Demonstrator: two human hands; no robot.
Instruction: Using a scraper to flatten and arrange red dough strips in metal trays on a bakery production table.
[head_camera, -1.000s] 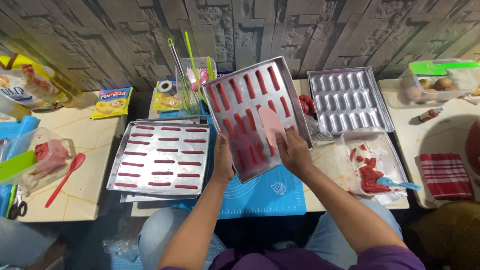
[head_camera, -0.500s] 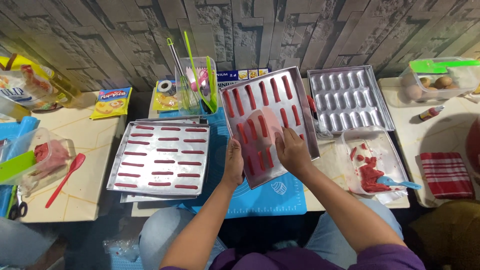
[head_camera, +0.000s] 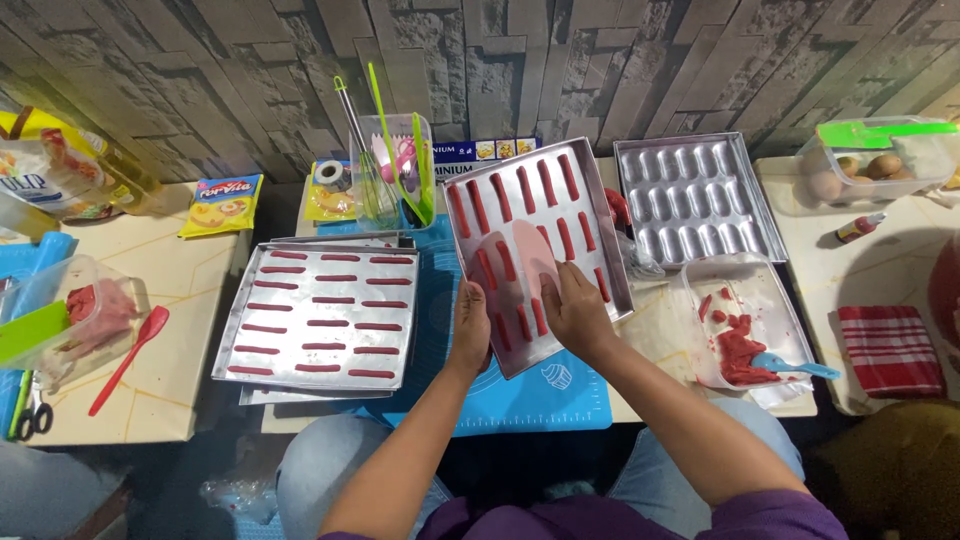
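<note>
Your left hand grips the near edge of the tray in the centre of the frame, fingers curled closed around the rim. The tray is tilted, its far end lifted toward the wall, and it hangs above the blue mat. Your right hand lies on the tray's face with the fingers nearly flat and pressed on a pale scraper, which covers a few of the red dough strips.

I judge the tray is thin metal: light and stiff, but smooth, so it can slip when it is tilted like this. The rim is the sure place to hold, as your left hand does now; a grip at one corner only could let it twist. The strips look soft and wet, so they will smear or lose shape under a finger. Touch them only with the scraper, which seems thin and flexible.

At left of centre a second tray with red strips lies flat. At upper right is an empty mould pan, and below it a clear tub with red dough and a blue spatula.
</note>
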